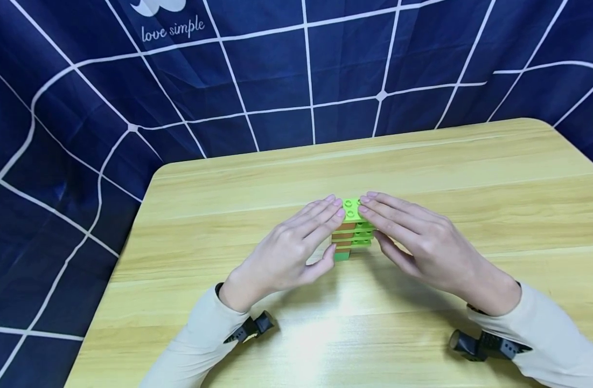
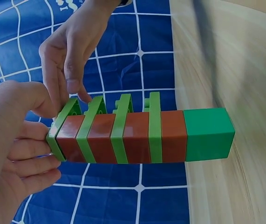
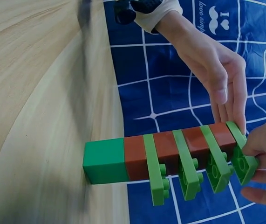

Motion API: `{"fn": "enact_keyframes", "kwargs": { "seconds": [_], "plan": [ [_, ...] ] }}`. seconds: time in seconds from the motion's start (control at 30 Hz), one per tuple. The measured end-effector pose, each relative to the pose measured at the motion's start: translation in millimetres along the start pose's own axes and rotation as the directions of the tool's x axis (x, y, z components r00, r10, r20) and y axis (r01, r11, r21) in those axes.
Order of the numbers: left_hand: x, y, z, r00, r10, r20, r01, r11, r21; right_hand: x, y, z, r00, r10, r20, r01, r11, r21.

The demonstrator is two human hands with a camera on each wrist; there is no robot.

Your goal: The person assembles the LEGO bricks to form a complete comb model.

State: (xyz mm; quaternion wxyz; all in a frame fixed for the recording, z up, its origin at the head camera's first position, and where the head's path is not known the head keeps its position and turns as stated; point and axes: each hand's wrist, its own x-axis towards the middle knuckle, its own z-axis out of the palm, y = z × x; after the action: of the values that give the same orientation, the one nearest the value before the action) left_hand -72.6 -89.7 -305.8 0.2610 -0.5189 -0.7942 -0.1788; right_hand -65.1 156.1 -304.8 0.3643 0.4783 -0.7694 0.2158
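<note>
A narrow tower of toy building bricks stands upright on the table. Its base is a dark green block [image 2: 209, 135], and above that brown blocks [image 2: 173, 136] alternate with light green plates [image 2: 155, 133] that stick out to one side. The topmost light green plate [image 1: 351, 208] shows its round studs between the hands. My left hand [image 1: 296, 240] rests its straight fingertips on the left edge of this plate, thumb apart. From the other side my right hand [image 1: 419, 242] touches the plate's right part with extended fingers, its thumb lower down beside the protruding plates.
The tower stands on a light wood-grain table [image 1: 218, 231]. Behind and to the left hangs a dark blue curtain [image 1: 267, 70] with white grid lines. A black camera [image 1: 250, 327] sits at the left wrist and another black camera [image 1: 480, 345] at the right.
</note>
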Motion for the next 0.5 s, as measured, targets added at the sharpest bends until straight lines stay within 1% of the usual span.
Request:
{"fn": "enact_keyframes", "kwargs": {
  "seconds": [0.5],
  "plan": [
    [0.5,-0.7,1.4,0.999,-0.010,-0.040,0.008,0.999,-0.053,1.5,0.3,-0.8,1.000,0.001,0.000,-0.001,1.000,0.003]
  ]
}}
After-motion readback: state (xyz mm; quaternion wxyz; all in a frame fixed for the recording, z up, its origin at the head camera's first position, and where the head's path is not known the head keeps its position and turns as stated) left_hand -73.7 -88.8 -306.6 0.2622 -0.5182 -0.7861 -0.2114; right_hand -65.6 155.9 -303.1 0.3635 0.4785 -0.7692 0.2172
